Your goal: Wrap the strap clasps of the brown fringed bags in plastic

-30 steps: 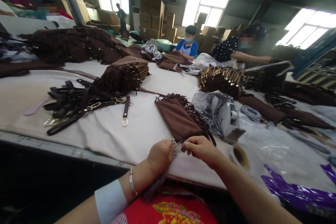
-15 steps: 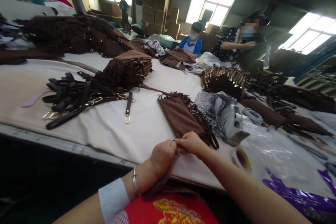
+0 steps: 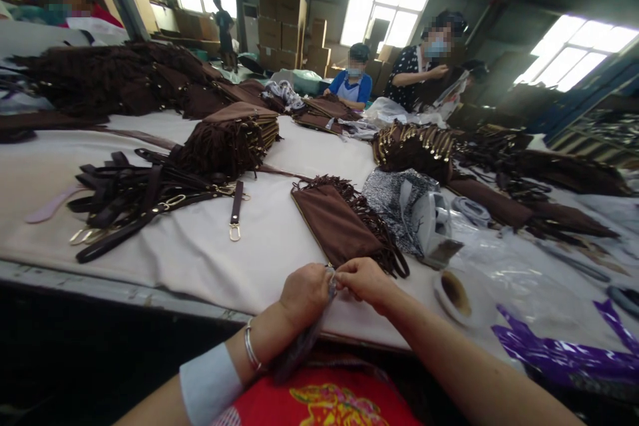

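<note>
My left hand [image 3: 305, 294] is closed around a greyish, thin, crumpled strip [image 3: 298, 354] that hangs down toward my lap. My right hand [image 3: 367, 281] pinches with thumb and fingertips right against the left fist; what lies in the pinch is too small to make out. Just beyond both hands lies a brown fringed pouch [image 3: 335, 223] with a gold zipper along its left side, its near corner touching or almost touching my fingers. Left of it a short dark wrist strap [image 3: 235, 212] with a gold clasp lies flat on the pale cloth.
A heap of dark straps [image 3: 134, 190] and stacked fringed pouches [image 3: 227, 136] lie to the left. On the right are a tape dispenser [image 3: 433, 229], a cardboard-cored roll [image 3: 453, 298], clear plastic and a purple bag [image 3: 564, 353]. Co-workers stand or sit across the table.
The view has shifted slightly, so things sit further left. My right fingers have drawn closer in on the strip's top end at the left fist. A co-worker at back right has moved.
</note>
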